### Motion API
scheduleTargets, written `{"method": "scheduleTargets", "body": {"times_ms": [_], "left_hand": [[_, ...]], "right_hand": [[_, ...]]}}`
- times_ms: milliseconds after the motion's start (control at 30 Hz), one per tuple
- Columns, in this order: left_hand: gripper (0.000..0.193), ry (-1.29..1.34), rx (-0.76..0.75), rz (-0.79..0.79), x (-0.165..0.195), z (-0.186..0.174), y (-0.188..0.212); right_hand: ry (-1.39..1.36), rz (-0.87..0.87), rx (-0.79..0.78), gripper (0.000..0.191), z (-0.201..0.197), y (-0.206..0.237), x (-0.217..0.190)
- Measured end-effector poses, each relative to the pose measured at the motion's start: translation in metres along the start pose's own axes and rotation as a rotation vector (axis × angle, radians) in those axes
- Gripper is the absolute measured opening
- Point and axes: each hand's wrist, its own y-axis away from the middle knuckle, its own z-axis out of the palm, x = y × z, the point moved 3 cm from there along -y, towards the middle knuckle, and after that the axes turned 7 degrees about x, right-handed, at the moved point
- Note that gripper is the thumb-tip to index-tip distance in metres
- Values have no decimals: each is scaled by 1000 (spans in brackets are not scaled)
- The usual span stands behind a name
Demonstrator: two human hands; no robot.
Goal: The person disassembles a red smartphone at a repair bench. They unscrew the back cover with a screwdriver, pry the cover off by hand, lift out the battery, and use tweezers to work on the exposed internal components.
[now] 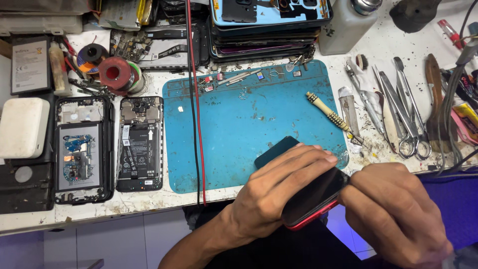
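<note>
My left hand point(279, 192) grips a phone point(318, 197) with a dark glass face and a red frame, held at the front edge of the blue work mat point(239, 124). Its fingers lie across the phone's upper side. My right hand point(393, 214) is closed at the phone's right end, fingers pinched against its edge; whatever sits between the fingertips is hidden. The phone's far corner rests over the mat.
Two opened phones point(140, 144) lie left of the mat beside a white block point(22, 127). A red and a black cable point(196, 99) cross the mat's left side. A cream-handled screwdriver point(328, 112), tweezers and scissors point(403, 109) lie right; stacked phone panels point(264, 30) stand behind.
</note>
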Motion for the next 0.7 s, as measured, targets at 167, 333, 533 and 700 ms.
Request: {"method": "scheduleTargets", "body": {"times_ms": [167, 333, 533, 700], "left_hand": [[44, 7, 9, -14, -2, 3, 1], [44, -39, 22, -18, -1, 5, 2], [48, -27, 44, -26, -3, 7, 1], [51, -54, 34, -23, -3, 6, 2]], "right_hand": [[33, 11, -13, 32, 1, -8, -1], [83, 6, 59, 27, 7, 0, -7], [57, 54, 52, 23, 10, -5, -22], [36, 29, 42, 25, 10, -29, -27]]}}
